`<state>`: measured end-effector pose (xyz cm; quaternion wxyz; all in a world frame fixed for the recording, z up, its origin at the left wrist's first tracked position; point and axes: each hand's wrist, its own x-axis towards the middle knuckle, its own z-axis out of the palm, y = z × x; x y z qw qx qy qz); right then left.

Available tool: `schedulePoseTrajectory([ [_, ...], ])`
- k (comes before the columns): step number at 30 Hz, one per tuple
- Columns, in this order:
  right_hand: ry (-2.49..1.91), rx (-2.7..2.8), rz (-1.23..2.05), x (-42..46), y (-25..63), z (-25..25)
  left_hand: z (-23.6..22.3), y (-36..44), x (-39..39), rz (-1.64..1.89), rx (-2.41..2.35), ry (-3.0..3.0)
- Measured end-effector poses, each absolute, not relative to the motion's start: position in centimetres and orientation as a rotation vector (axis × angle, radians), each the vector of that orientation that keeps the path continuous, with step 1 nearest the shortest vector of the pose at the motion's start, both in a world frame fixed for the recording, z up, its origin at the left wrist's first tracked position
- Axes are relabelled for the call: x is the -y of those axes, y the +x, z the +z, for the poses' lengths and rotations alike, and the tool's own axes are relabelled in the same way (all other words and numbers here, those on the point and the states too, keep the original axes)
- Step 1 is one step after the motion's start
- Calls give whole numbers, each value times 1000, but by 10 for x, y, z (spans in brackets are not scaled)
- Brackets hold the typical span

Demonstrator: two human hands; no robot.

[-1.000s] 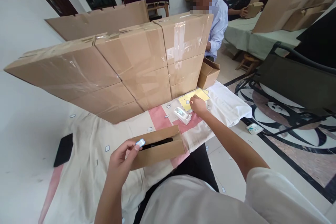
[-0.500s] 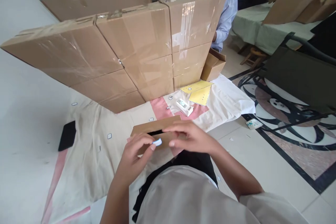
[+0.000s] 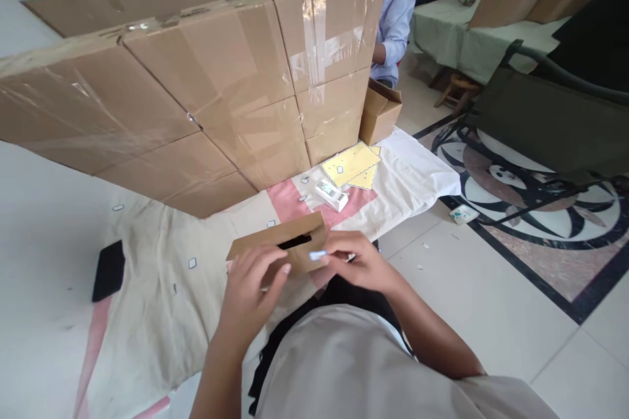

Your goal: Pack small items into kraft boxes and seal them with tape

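Observation:
My right hand [image 3: 356, 262] pinches a small pale blue tab [image 3: 317, 254] between thumb and fingertips, just below the slot of a small slotted cardboard box [image 3: 275, 247]. My left hand [image 3: 253, 285] is beside it, fingers curled against the front of that box, nothing clearly in them. A white device [image 3: 331, 194] lies on the cloth beyond the box, next to yellow sticker sheets [image 3: 350, 162]. Several small white stickers dot the cloth.
A wall of taped cardboard cartons [image 3: 206, 85] stands close ahead on the beige and pink cloth [image 3: 162, 288]. A black phone [image 3: 108, 270] lies at the left. A person in a blue shirt [image 3: 396, 6] sits behind the cartons. A dark folding chair [image 3: 555, 124] stands at the right.
My right hand came back from the yellow sheets to the slotted box. The blue tab passed from my left fingers to my right. The view tilted down slightly.

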<state>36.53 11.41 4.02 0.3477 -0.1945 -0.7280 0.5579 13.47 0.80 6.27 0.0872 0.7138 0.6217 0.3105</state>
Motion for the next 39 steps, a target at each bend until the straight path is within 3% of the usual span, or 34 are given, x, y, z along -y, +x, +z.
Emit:
schedulePoseTrajectory([
  [5,-693,1722,1427,-146,399,-3,55,94,-7,812,-2068,2278],
  [17,-500,1489,1826,-166,378,-76,73,54,2,327,-2079,2084],
  [27,-437,1341,2003,-165,361,-96,75,50,17,434,-2298,2123],
  [39,-194,1556,2127,-183,364,-96,63,53,27,453,-2158,2476],
])
